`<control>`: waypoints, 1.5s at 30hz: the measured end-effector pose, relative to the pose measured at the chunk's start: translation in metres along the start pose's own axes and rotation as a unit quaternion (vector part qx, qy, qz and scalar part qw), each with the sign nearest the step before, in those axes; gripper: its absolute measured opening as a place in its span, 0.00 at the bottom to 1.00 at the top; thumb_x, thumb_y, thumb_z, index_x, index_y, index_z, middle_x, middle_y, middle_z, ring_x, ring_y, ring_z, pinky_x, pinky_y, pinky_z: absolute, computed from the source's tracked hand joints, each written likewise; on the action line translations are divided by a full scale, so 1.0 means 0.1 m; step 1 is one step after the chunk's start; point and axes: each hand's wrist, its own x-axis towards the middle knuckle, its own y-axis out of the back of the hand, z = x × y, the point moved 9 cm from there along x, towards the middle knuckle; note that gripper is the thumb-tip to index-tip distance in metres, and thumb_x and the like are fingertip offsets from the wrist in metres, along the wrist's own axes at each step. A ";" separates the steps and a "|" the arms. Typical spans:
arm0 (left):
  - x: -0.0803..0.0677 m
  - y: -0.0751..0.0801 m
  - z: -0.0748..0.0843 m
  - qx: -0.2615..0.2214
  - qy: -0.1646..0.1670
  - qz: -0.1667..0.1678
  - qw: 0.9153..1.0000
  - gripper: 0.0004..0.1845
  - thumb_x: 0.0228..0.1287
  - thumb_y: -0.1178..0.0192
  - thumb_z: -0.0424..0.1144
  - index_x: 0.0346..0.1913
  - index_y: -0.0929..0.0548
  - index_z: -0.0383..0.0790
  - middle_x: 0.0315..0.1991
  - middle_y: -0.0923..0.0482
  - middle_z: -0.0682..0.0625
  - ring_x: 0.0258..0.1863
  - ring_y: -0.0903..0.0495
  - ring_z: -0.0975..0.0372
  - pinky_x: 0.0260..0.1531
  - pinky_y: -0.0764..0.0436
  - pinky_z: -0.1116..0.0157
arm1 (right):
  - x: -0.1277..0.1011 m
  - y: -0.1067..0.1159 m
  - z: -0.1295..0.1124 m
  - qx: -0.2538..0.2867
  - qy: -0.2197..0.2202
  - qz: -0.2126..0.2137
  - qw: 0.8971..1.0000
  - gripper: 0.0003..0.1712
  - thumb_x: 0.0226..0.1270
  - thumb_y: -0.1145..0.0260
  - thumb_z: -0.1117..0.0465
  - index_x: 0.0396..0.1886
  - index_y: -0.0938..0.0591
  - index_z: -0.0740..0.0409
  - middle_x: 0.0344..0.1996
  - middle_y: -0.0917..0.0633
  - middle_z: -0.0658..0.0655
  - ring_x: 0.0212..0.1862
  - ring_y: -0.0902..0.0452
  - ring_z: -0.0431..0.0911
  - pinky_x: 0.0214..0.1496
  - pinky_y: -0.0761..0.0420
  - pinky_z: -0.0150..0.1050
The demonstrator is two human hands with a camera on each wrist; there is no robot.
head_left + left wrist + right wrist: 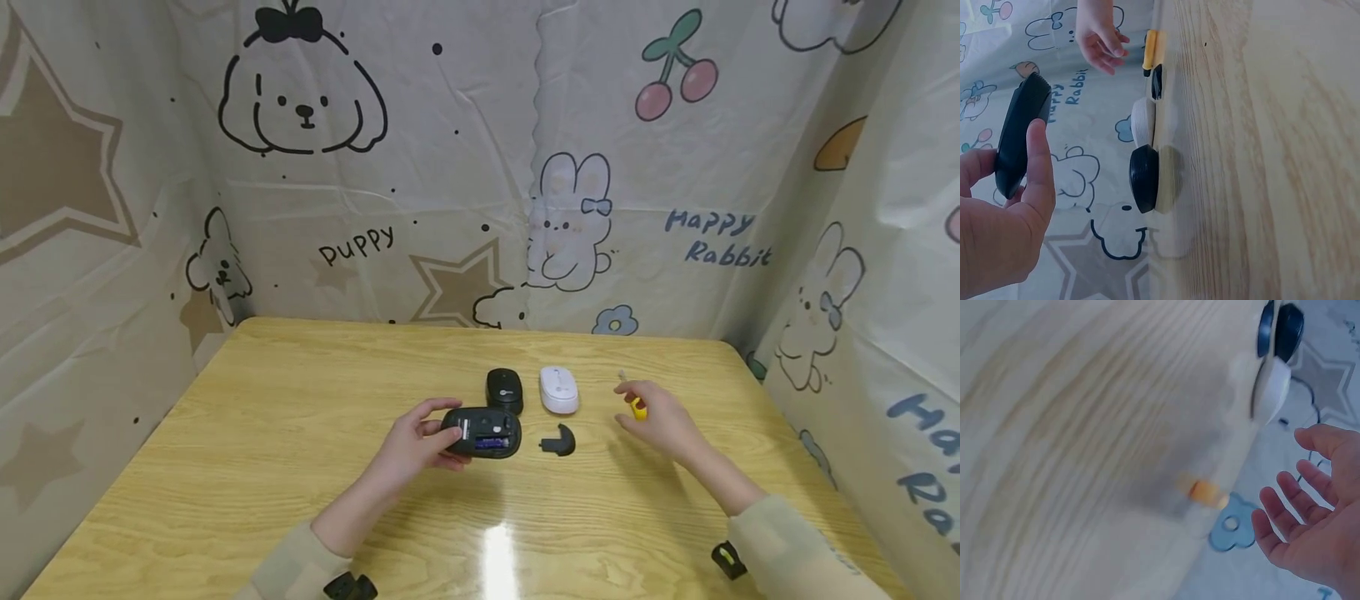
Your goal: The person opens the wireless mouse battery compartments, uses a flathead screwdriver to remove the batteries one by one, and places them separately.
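Observation:
My left hand grips a black computer mouse turned belly up just above the table, its battery bay open with a blue cell showing. From the left wrist, thumb and fingers clasp that mouse at its edges. A small black cover lies just right of it. My right hand hovers with fingers spread and holds nothing. A yellow-handled screwdriver lies on the table beside it, blurred in the right wrist view.
A second black mouse and a white mouse sit side by side behind the held one. The wooden table is walled on three sides by a cartoon-printed cloth.

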 end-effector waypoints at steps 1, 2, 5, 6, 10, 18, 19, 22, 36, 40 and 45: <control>0.00 0.00 0.00 -0.001 -0.001 0.001 1.000 0.26 0.66 0.44 0.32 0.66 0.35 0.38 0.48 0.22 0.32 0.32 0.15 0.50 0.36 0.15 0.56 | -0.01 0.01 0.04 -0.001 -0.003 0.003 1.000 0.22 0.55 0.30 0.64 0.50 0.22 0.65 0.39 0.19 0.63 0.40 0.23 0.55 0.41 0.21 0.50; 0.00 0.01 0.00 -0.002 -0.002 0.001 1.000 0.25 0.66 0.44 0.33 0.66 0.34 0.37 0.48 0.22 0.32 0.32 0.15 0.50 0.36 0.15 0.56 | -0.01 0.01 0.08 -0.002 -0.005 0.004 1.000 0.22 0.55 0.30 0.64 0.50 0.22 0.65 0.39 0.19 0.63 0.41 0.23 0.56 0.42 0.21 0.51; 0.00 0.01 0.01 -0.003 -0.004 0.002 1.000 0.25 0.66 0.43 0.33 0.65 0.34 0.37 0.48 0.22 0.32 0.32 0.15 0.50 0.36 0.15 0.57 | -0.02 0.00 0.19 0.002 -0.017 0.004 1.000 0.22 0.56 0.30 0.64 0.50 0.22 0.66 0.39 0.20 0.64 0.41 0.23 0.56 0.42 0.21 0.52; 0.00 0.01 0.02 -0.003 -0.004 0.002 1.000 0.25 0.66 0.43 0.33 0.65 0.34 0.36 0.48 0.22 0.32 0.32 0.15 0.50 0.35 0.15 0.57 | -0.02 -0.01 0.23 0.005 -0.022 0.002 1.000 0.22 0.56 0.30 0.64 0.50 0.22 0.66 0.39 0.20 0.64 0.41 0.24 0.56 0.43 0.21 0.52; -0.01 0.02 0.02 0.000 -0.003 0.002 1.000 0.26 0.65 0.42 0.33 0.65 0.34 0.36 0.48 0.22 0.33 0.32 0.15 0.49 0.35 0.15 0.58 | -0.02 -0.06 0.36 0.007 -0.037 -0.003 0.999 0.22 0.55 0.30 0.64 0.50 0.22 0.67 0.39 0.21 0.65 0.41 0.24 0.56 0.43 0.21 0.52; -0.01 0.04 0.01 -0.001 -0.001 0.001 1.000 0.26 0.65 0.41 0.34 0.65 0.33 0.37 0.48 0.22 0.34 0.32 0.15 0.50 0.35 0.15 0.57 | 0.03 -0.15 0.60 0.003 -0.056 -0.009 0.998 0.26 0.52 0.28 0.62 0.51 0.24 0.69 0.34 0.22 0.61 0.34 0.29 0.49 0.33 0.27 0.40; -0.01 0.05 0.01 0.000 0.000 0.002 1.000 0.26 0.65 0.41 0.34 0.65 0.33 0.37 0.48 0.22 0.34 0.32 0.15 0.50 0.35 0.15 0.57 | 0.04 -0.16 0.62 0.004 -0.057 -0.010 0.998 0.27 0.52 0.28 0.62 0.51 0.24 0.69 0.34 0.22 0.60 0.33 0.29 0.48 0.32 0.28 0.39; -0.02 0.05 0.01 0.002 0.004 0.005 1.000 0.26 0.65 0.41 0.34 0.64 0.33 0.38 0.48 0.22 0.34 0.32 0.15 0.50 0.35 0.15 0.57 | 0.07 -0.19 0.65 0.005 -0.058 -0.011 0.998 0.27 0.52 0.28 0.61 0.50 0.24 0.69 0.33 0.22 0.59 0.32 0.30 0.47 0.32 0.29 0.37; -0.02 0.07 0.01 0.002 0.003 0.010 1.000 0.25 0.66 0.43 0.33 0.65 0.34 0.37 0.48 0.21 0.33 0.32 0.15 0.51 0.34 0.15 0.59 | 0.14 -0.20 0.69 0.001 -0.051 -0.019 0.998 0.24 0.50 0.34 0.69 0.50 0.25 0.68 0.32 0.19 0.59 0.34 0.24 0.50 0.37 0.23 0.47; -0.02 0.07 0.01 -0.001 0.002 0.012 1.000 0.25 0.66 0.43 0.33 0.65 0.34 0.37 0.48 0.21 0.32 0.31 0.14 0.50 0.33 0.15 0.59 | 0.14 -0.18 0.68 -0.004 -0.042 -0.012 0.999 0.22 0.48 0.35 0.70 0.48 0.24 0.66 0.31 0.19 0.57 0.33 0.25 0.49 0.36 0.25 0.44; -0.03 0.06 0.01 -0.008 0.005 0.007 1.000 0.24 0.66 0.44 0.32 0.64 0.34 0.37 0.48 0.21 0.31 0.32 0.15 0.46 0.33 0.15 0.57 | 0.12 -0.13 0.63 -0.011 -0.031 -0.010 0.999 0.19 0.47 0.36 0.70 0.44 0.21 0.65 0.30 0.20 0.55 0.33 0.26 0.48 0.35 0.26 0.42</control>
